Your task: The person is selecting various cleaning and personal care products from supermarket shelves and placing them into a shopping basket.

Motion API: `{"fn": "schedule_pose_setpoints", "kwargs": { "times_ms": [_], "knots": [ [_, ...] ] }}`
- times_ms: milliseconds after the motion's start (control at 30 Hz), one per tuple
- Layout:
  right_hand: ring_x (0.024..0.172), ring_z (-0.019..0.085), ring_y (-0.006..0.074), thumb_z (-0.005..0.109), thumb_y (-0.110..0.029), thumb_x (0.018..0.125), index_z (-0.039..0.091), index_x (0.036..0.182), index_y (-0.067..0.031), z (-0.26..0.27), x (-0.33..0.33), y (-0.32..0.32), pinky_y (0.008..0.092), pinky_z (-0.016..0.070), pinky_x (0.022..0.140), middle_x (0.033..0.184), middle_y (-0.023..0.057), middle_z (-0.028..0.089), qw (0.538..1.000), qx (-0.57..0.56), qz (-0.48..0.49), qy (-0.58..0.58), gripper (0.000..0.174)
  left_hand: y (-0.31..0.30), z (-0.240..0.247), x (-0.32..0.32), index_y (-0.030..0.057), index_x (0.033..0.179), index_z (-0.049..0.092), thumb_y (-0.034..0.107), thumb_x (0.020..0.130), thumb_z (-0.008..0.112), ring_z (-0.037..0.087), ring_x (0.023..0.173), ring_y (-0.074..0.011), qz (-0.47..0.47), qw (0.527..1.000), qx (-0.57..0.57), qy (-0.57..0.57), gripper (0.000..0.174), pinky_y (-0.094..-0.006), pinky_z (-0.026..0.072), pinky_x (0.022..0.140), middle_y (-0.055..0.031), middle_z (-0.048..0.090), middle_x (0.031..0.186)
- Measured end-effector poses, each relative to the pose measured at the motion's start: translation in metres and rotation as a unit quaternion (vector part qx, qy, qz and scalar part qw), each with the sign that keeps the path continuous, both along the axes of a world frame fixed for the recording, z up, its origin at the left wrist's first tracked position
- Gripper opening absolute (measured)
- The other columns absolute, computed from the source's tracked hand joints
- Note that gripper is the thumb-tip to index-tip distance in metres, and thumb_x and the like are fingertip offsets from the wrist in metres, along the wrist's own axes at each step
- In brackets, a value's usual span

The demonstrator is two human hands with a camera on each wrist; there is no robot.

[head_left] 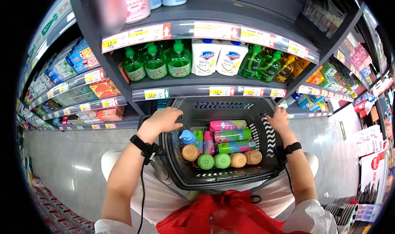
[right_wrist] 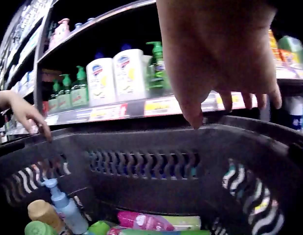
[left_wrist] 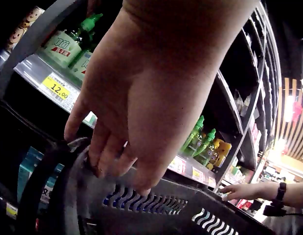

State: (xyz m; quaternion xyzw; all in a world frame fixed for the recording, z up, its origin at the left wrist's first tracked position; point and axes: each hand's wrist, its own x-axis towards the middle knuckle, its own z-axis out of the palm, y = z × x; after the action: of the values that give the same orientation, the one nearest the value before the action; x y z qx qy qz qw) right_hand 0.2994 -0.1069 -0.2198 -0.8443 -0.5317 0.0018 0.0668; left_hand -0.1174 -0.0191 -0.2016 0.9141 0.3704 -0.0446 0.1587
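Observation:
A black shopping basket [head_left: 230,180] sits at the person's lap, between their knees. The left hand [head_left: 160,120] is at the basket's left rim with fingers loosely bent; in the left wrist view its fingertips overlap the rim and wall. At the right rim, the right hand [head_left: 279,120] has its fingers spread and pointing down, as the right wrist view shows. Inside the basket lie a blue pump bottle [right_wrist: 68,213], several pink and green packages [head_left: 232,135], and several bottles with round green caps [head_left: 222,160] or tan caps [head_left: 238,160].
Ahead stands a shelf [head_left: 197,83] with green pump bottles [head_left: 155,63], white bottles [head_left: 204,59] and yellow price tags. Pink and blue bottles stand on the shelf above. More stocked shelves [head_left: 82,90] run along the left, with others at the right. Grey tiled floor [head_left: 82,160] shows on both sides.

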Motion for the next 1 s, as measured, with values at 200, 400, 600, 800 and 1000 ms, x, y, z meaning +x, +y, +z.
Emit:
{"fn": "schedule_pose_setpoints", "kwargs": {
  "times_ms": [200,400,600,800,1000],
  "knots": [
    [0.108,0.050,0.0406,0.068,-0.037,0.072,0.026,0.123,0.0131,-0.038,0.079,-0.009,0.0414,0.0424,0.091,0.115,0.0309,0.049,0.973,-0.133,-0.072,0.172,0.083,-0.003,-0.011,-0.009,0.0012,0.107,0.055,0.020,0.077,0.063,0.048,0.110,-0.0327,-0.014,0.993,-0.035,-0.113,0.037,-0.0416,0.0424,0.088,-0.0157,0.055,0.108],
    [0.102,0.054,0.0403,0.070,-0.032,0.069,0.025,0.119,0.0165,-0.041,0.068,-0.019,0.0410,0.0454,0.087,0.111,0.0320,0.051,0.980,-0.162,-0.058,0.104,0.083,-0.018,-0.005,-0.017,0.0023,0.108,0.055,0.022,0.078,0.063,0.040,0.120,-0.0330,0.036,0.992,-0.066,-0.105,0.037,-0.0512,0.0359,0.094,-0.0172,0.048,0.122],
    [0.099,0.056,0.0410,0.071,-0.030,0.068,0.023,0.116,0.0212,-0.032,0.056,-0.021,0.0394,0.0476,0.082,0.101,0.0348,0.054,0.981,-0.160,-0.010,0.105,0.085,-0.021,0.000,-0.018,-0.0001,0.109,0.056,0.025,0.079,0.064,0.034,0.126,-0.0343,0.034,0.987,-0.124,-0.093,0.039,-0.0361,0.0308,0.102,-0.0196,0.052,0.119],
    [0.092,0.059,0.0410,0.071,-0.024,0.070,0.024,0.108,0.0241,-0.013,0.030,-0.031,0.0385,0.0491,0.076,0.095,0.0353,0.056,0.968,-0.195,0.047,0.148,0.076,-0.013,0.003,-0.042,-0.0010,0.110,0.054,0.023,0.080,0.064,0.052,0.102,-0.0290,0.042,0.987,-0.127,-0.083,0.039,-0.0329,0.0410,0.088,-0.0173,0.057,0.103],
    [0.091,0.059,0.0396,0.066,-0.014,0.071,0.020,0.111,0.0263,-0.003,0.011,-0.027,0.0360,0.0498,0.073,0.094,0.0347,0.056,0.951,-0.254,0.088,0.152,0.073,-0.020,0.019,-0.060,-0.0025,0.113,0.052,0.026,0.082,0.062,0.060,0.083,-0.0218,0.111,0.968,-0.222,-0.035,0.044,-0.0298,0.0459,0.076,-0.0122,0.064,0.090]
  ]
}}
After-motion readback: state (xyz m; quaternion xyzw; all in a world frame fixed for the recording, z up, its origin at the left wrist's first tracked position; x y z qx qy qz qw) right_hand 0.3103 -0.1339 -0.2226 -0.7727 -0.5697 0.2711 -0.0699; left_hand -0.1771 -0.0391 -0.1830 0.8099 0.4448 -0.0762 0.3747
